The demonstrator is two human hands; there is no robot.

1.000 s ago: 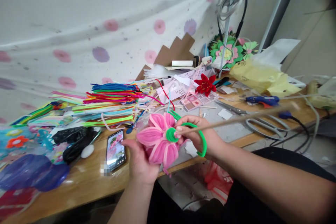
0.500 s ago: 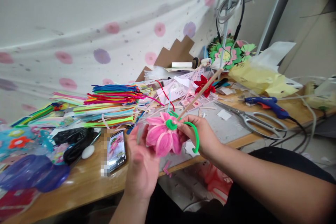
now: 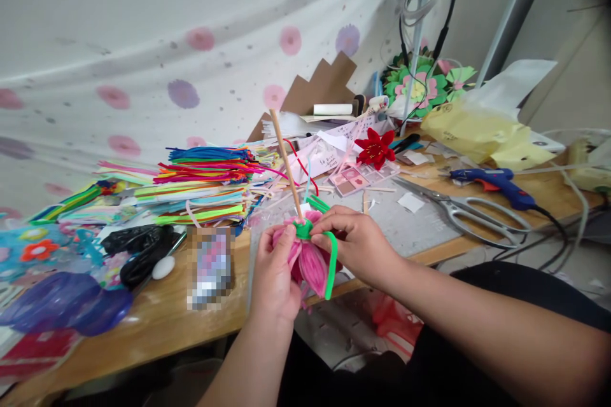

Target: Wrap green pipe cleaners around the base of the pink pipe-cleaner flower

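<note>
A pink pipe-cleaner flower [image 3: 312, 267] hangs petals-down between my hands, just above the table's front edge. A thin wooden stick [image 3: 285, 162] rises from its base and leans up to the left. My left hand [image 3: 277, 273] is closed round the flower's left side, its thumb by the green base. Between thumb and fingers my right hand [image 3: 353, 238] pinches a green pipe cleaner [image 3: 331, 270], which is wrapped about the base; its loose end dangles in front of the petals. The petals behind my left hand are hidden.
Bundles of coloured pipe cleaners [image 3: 205, 168] lie at the left, with a pixelated phone [image 3: 210, 267] nearer me. To the right are scissors [image 3: 458, 210] and a blue glue gun [image 3: 496, 184] with its cord. A red flower [image 3: 375, 148] sits behind the grey mat [image 3: 405, 229].
My left hand has gone from loosely open beside the flower to gripping it. The flower has turned petals-down, and the stick has swung from leaning right to leaning left.
</note>
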